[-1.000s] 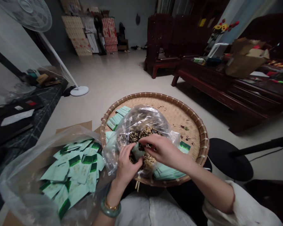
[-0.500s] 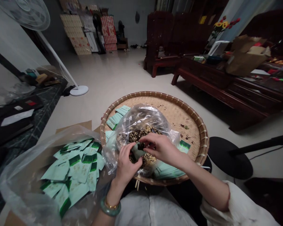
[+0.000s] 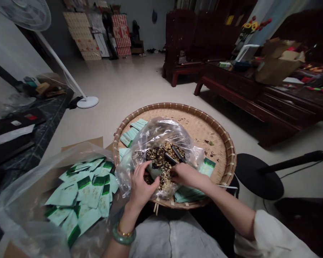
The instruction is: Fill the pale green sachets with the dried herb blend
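A round woven tray point(image 3: 226, 143) sits in front of me with a clear plastic bag point(image 3: 156, 134) of dark and tan dried mix point(image 3: 161, 159) on it. My left hand point(image 3: 141, 186) is closed on a small pale green sachet point(image 3: 154, 171), held open over the mix. My right hand point(image 3: 184, 174) grips a pair of black tongs point(image 3: 174, 154) that point up into the mix. Stacks of green sachets point(image 3: 131, 134) lie on the tray beside and under the bag.
A large clear bag point(image 3: 29, 200) full of green sachets point(image 3: 83, 193) lies at my left on cardboard. A standing fan point(image 3: 87, 102) is on the floor behind it. Dark wooden furniture point(image 3: 244, 93) lines the right, and a black round base point(image 3: 258, 177) stands by the tray.
My right hand has drawn back from the sachet's mouth toward me, and the black tongs now show above it. The left hand keeps the sachet in place.
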Available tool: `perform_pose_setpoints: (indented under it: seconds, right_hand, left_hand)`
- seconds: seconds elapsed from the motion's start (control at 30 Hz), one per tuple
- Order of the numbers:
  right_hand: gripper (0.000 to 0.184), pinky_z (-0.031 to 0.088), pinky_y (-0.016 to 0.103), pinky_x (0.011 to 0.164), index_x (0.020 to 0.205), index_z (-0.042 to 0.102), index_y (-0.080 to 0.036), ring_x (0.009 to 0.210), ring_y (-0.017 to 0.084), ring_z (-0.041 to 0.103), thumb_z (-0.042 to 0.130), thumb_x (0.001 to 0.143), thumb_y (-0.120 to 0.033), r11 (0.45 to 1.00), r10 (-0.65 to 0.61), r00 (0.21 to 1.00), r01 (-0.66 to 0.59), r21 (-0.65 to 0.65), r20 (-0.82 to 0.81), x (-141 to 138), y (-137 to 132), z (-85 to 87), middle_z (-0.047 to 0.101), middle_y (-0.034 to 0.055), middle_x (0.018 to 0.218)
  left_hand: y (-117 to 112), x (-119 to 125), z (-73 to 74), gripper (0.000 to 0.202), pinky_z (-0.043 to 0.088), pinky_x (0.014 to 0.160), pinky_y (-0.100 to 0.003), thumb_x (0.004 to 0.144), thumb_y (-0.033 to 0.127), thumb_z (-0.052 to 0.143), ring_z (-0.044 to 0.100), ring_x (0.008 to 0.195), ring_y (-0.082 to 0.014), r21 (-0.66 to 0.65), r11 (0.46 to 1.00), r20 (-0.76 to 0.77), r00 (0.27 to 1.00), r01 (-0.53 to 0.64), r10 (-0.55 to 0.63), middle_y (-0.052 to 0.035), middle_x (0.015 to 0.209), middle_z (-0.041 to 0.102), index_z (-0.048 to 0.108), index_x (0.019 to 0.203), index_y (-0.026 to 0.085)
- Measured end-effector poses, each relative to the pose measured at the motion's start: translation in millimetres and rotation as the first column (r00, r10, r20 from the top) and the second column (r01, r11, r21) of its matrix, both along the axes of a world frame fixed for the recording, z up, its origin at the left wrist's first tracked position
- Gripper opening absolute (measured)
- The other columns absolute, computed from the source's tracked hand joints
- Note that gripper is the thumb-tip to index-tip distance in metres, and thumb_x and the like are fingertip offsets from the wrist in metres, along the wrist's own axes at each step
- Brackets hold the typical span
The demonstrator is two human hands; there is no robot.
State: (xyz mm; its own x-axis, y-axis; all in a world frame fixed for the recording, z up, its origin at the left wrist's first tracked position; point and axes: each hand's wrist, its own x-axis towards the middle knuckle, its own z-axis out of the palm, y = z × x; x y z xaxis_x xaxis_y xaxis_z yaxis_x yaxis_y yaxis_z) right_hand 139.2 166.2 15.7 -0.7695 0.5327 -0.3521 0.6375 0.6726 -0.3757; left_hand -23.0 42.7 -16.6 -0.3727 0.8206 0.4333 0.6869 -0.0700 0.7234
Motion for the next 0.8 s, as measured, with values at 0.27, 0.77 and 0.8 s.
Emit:
perform_pose_setpoints:
  seconds: [0.27,0.77,0.8]
  right_hand:
    - [0.019,0.042,0.023,0.067,0.081,0.071,-0.014,0.080,0.021,0.066,0.056,0.071,-0.007,0.997,-0.075,0.996,0.075,-0.006,-0.052,-7,-5,-36.6,0.072,0.0104,0.084]
    - [0.013,0.043,0.021,0.055,0.084,0.068,-0.016,0.059,0.010,0.056,0.063,0.073,-0.013,0.970,-0.204,0.743,0.064,-0.235,-0.637,-10,-3,65.0,0.065,-0.0002,0.070]
    - [0.014,0.045,0.022,0.058,0.087,0.069,-0.016,0.063,0.011,0.058,0.065,0.074,-0.013,0.974,-0.178,0.747,0.042,-0.221,-0.641,-14,-5,68.1,0.067,0.0009,0.074]
  left_hand:
    - [-1,0,-0.3,0.045,0.058,0.075,-0.034,0.072,0.016,0.064,0.062,0.098,-0.0223,-0.004,1.000,0.024,1.000,0.006,-0.006,-0.0088,0.110,0.062,0.053,0.116,0.020]
    - [2,5,3.1,0.044,0.055,0.082,-0.042,0.072,0.015,0.064,0.061,0.101,-0.0257,0.005,1.000,-0.071,0.997,-0.025,0.025,-0.0097,0.108,0.064,0.053,0.114,0.019]
    - [1,5,3.0,0.044,0.055,0.082,-0.041,0.072,0.015,0.064,0.061,0.101,-0.0258,0.004,1.000,-0.071,0.997,-0.027,0.028,-0.0098,0.108,0.064,0.053,0.114,0.019]
